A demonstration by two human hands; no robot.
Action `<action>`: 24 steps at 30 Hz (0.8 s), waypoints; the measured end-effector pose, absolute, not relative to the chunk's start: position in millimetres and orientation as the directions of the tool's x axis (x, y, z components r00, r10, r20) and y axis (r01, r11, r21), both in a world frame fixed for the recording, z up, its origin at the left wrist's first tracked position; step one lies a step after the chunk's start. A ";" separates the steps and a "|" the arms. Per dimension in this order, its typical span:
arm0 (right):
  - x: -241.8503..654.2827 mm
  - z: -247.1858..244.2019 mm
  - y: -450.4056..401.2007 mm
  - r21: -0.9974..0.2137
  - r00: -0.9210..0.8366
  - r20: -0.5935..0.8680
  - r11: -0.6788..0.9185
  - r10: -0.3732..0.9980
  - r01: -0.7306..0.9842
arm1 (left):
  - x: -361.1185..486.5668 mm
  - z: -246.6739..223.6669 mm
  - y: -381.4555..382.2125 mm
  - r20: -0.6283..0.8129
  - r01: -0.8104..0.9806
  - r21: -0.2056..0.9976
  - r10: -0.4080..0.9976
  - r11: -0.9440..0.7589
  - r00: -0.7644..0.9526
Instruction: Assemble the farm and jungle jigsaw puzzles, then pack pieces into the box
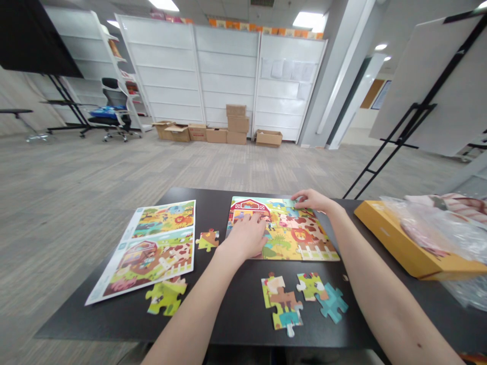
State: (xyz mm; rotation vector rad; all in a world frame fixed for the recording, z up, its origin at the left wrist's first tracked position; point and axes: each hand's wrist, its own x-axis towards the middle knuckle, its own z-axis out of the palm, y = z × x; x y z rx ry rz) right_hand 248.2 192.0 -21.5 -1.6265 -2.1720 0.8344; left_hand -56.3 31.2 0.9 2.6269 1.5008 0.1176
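Note:
A farm jigsaw puzzle [281, 243] lies on the black table, with a red barn, a cow, a lion and a white fence on it. My left hand [248, 234] rests on its left part with the fingers spread, over the area below the barn. At the upper edge, my right hand [309, 199] touches the puzzle with bent fingers; whether a piece is under the fingertips I cannot tell. Loose pieces [285, 306] lie in front of the puzzle, beside a green piece [311, 286] and a teal piece [332, 302]. Another piece [207, 240] sits left of the puzzle.
A printed picture sheet [152, 246] lies on the left, partly over green pieces [165, 298]. On the right is a yellow box [411, 243] with clear plastic wrapping [437, 225]. Cardboard boxes, white shelving and a stand are beyond the table [133, 324].

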 end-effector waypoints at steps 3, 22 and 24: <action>252.0 -24.7 193.9 -0.635 -0.321 -0.101 0.187 0.942 0.750 | -56.3 0.6 31.4 0.010 0.853 0.144 0.862 -0.502 0.506; 255.5 -25.0 193.6 -0.648 -0.319 -0.094 0.186 0.943 0.739 | -56.3 0.2 31.2 0.014 0.851 0.145 0.861 -0.504 0.508; 255.6 -23.6 192.7 -0.648 -0.315 -0.099 0.179 0.944 0.740 | -56.3 0.5 31.2 0.014 0.851 0.146 0.861 -0.504 0.508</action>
